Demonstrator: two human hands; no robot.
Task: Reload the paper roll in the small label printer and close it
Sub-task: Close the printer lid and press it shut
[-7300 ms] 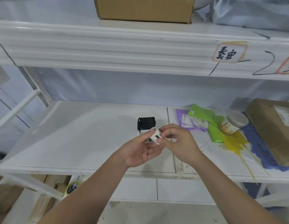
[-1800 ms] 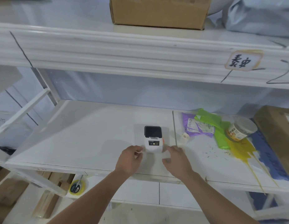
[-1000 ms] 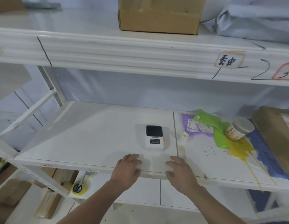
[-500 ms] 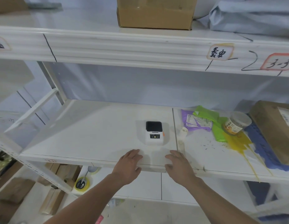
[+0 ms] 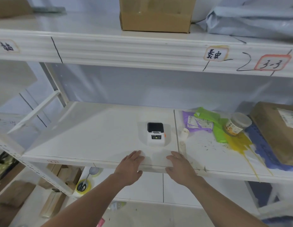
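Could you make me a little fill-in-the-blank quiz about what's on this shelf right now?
1. The label printer stands with its lid ____.
2. Both hands lie flat on the shelf's ____ edge.
3. The left hand holds ____.
4. The jar lies to the printer's ____.

Missing words: closed; front; nothing; right

A jar (image 5: 237,125) lies beside green bags (image 5: 213,122) near a brown parcel (image 5: 278,131).

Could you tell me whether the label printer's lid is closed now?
Closed: the label printer sits with its dark lid flat on the white body, no gap visible.
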